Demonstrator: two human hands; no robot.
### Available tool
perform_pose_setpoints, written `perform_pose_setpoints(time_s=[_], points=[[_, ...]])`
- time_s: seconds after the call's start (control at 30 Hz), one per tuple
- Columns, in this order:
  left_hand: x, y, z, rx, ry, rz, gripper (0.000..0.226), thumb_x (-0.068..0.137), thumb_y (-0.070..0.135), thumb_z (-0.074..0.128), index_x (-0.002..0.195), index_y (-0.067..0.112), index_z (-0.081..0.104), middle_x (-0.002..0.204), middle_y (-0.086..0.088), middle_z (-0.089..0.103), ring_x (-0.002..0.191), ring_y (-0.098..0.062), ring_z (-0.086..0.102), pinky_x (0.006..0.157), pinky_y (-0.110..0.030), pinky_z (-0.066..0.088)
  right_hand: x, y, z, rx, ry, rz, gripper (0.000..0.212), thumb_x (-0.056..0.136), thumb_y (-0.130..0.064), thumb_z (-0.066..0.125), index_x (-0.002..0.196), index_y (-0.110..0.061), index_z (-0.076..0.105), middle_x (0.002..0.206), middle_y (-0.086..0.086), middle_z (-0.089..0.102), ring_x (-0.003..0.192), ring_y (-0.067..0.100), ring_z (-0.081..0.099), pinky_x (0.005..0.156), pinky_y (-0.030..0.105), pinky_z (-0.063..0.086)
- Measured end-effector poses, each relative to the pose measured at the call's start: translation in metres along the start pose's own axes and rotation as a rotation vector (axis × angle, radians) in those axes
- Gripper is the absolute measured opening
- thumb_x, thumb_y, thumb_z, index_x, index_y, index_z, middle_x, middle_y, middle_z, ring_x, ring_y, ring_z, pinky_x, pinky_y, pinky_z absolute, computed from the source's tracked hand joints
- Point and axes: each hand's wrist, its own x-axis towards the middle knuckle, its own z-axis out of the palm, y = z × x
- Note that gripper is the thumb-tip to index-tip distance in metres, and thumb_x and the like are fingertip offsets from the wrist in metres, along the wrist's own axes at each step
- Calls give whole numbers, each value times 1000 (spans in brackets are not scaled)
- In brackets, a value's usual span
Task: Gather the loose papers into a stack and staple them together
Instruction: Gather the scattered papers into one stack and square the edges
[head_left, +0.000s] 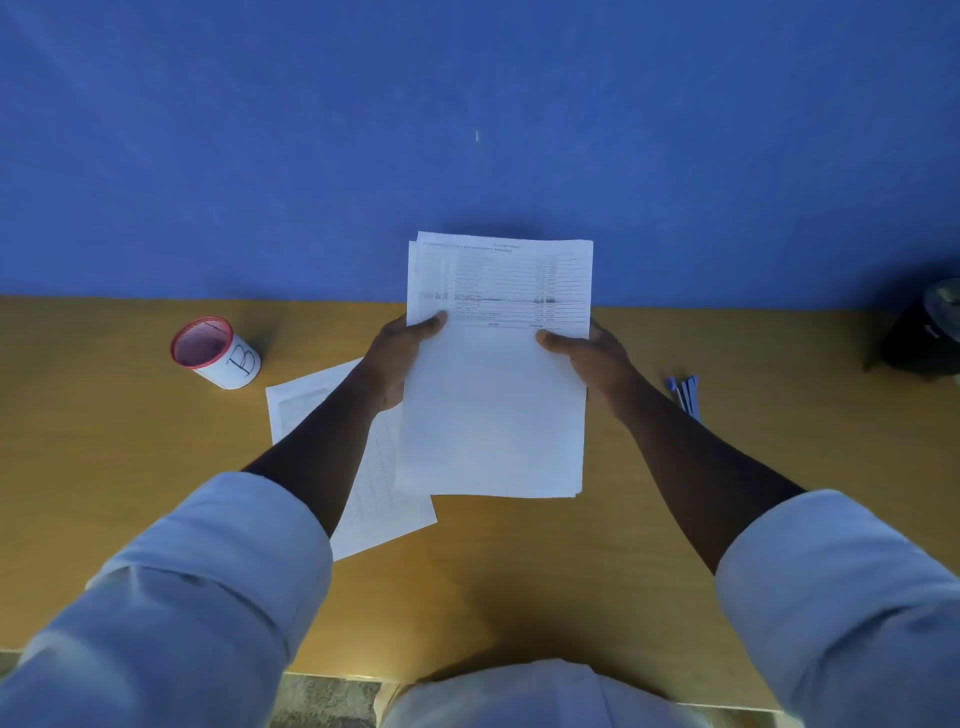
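I hold a stack of white printed papers (493, 405) upright above the wooden desk (104, 467), edges nearly flush. My left hand (397, 358) grips its left edge with the thumb on the front sheet. My right hand (592, 364) grips the right edge the same way. A loose printed sheet (382, 499) lies flat on the desk beneath my left forearm, partly hidden by the arm and the stack. A blue stapler-like object (687, 392) lies on the desk just right of my right wrist; my arm covers most of it.
A white mesh pen cup with a red rim (215, 353), marked with a letter B, stands at the left. A dark object (924, 332) sits at the far right edge. A blue wall (467, 130) rises directly behind the desk.
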Motion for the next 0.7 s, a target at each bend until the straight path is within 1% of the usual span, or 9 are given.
perform_pose_setpoints(time_s=[0.1, 0.2, 0.27, 0.3, 0.4, 0.47, 0.53, 0.63, 0.7], points=[[0, 3, -2, -25, 6, -17, 37, 94, 33, 63, 127, 16, 63, 118, -5, 72, 103, -26, 71, 82, -43, 58, -4, -3, -4, -39, -60, 22, 42, 84, -12, 74, 124, -19, 65, 112, -9, 72, 99, 5, 70, 75, 15, 53], [2, 7, -2, -31, 30, 9, 35, 94, 28, 65, 127, 17, 62, 117, -4, 73, 101, -26, 72, 79, -44, 59, -6, -5, -4, -57, -80, 52, 39, 84, -13, 75, 122, -19, 66, 106, -12, 74, 93, 2, 71, 68, 12, 53], [2, 11, 1, -25, 58, 40, 28, 95, 24, 63, 122, 20, 64, 111, -1, 74, 94, -21, 73, 69, -37, 60, -5, -5, -2, -45, -78, 49, 39, 84, -12, 75, 122, -18, 66, 107, -10, 73, 92, 2, 71, 70, 13, 54], [2, 13, 2, -12, 72, 59, 25, 96, 22, 62, 121, 21, 63, 109, 1, 74, 92, -20, 73, 66, -34, 60, -4, -4, -1, -30, -76, 48, 40, 84, -11, 75, 122, -17, 66, 110, -8, 73, 96, 5, 71, 77, 17, 55], [6, 12, 3, 32, 101, 125, 33, 97, 20, 61, 129, 16, 58, 118, -2, 69, 107, -24, 66, 78, -37, 58, 1, 0, 2, -3, -70, 25, 40, 83, -7, 74, 121, -15, 67, 118, -3, 71, 111, 14, 66, 98, 29, 48], [8, 10, 3, 17, 105, 155, 36, 96, 20, 62, 131, 16, 57, 122, -1, 68, 113, -25, 64, 92, -44, 55, 4, 1, 5, 12, -43, 0, 34, 84, -6, 73, 115, -18, 69, 116, -4, 71, 111, 13, 65, 98, 28, 46], [8, 11, 3, -46, 79, 166, 38, 93, 25, 65, 130, 20, 59, 125, -1, 68, 118, -26, 62, 99, -49, 50, 5, 2, 7, 29, -20, -17, 31, 85, -6, 72, 112, -21, 69, 114, -7, 72, 110, 11, 65, 97, 26, 46], [6, 15, 2, -67, 29, 164, 42, 92, 34, 66, 132, 23, 59, 129, -1, 66, 122, -27, 61, 101, -49, 48, 4, 0, 4, 15, -35, -20, 30, 85, -8, 72, 112, -21, 69, 116, -6, 71, 112, 11, 65, 96, 25, 46], [5, 20, -1, -40, 12, 159, 41, 95, 33, 62, 134, 20, 58, 128, -2, 67, 117, -25, 64, 95, -45, 52, 1, -3, 2, -8, -62, 2, 31, 85, -8, 73, 112, -21, 69, 115, -6, 72, 109, 9, 66, 91, 22, 48]])
